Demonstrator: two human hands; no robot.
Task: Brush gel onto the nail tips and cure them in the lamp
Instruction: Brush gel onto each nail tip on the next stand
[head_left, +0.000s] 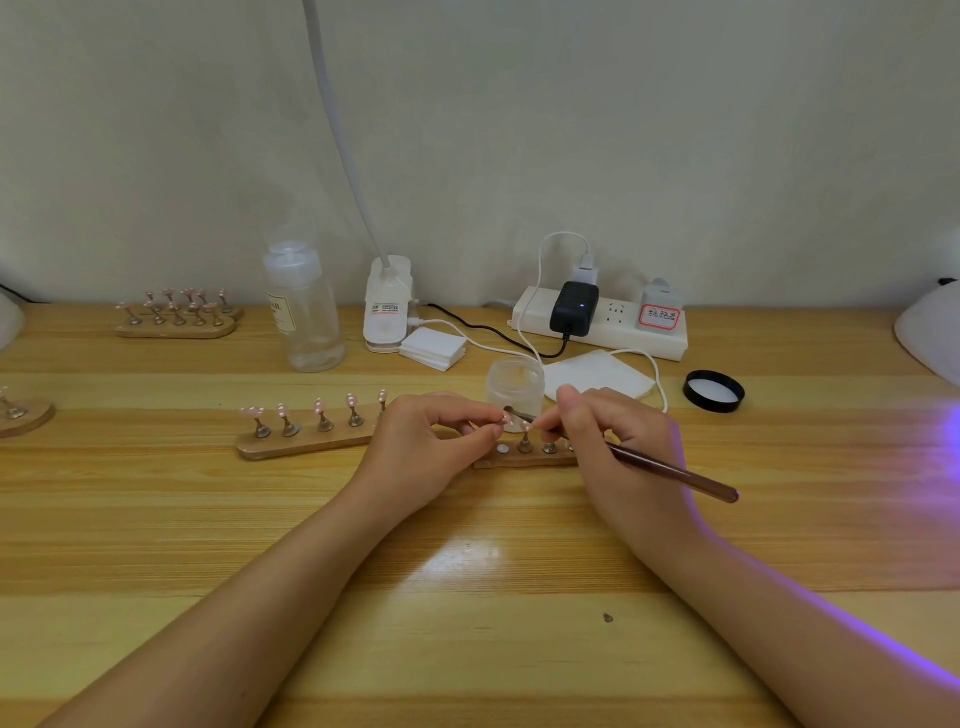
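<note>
While a pink nail tip (511, 425) is pinched on its stand by the left hand (434, 447), a brush (670, 472) is gripped pencil-style in the right hand (613, 441) — bristles right at the tip. Both are held over a wooden holder strip (524, 457) on the tabletop (467, 597), with a frosted gel jar (515, 382) just behind — its black lid (714, 391) off to the right.

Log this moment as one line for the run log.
step: brushing gel | left hand: pinches nail tip | right hand: holds brush | gel jar: open | lid: on table
</note>
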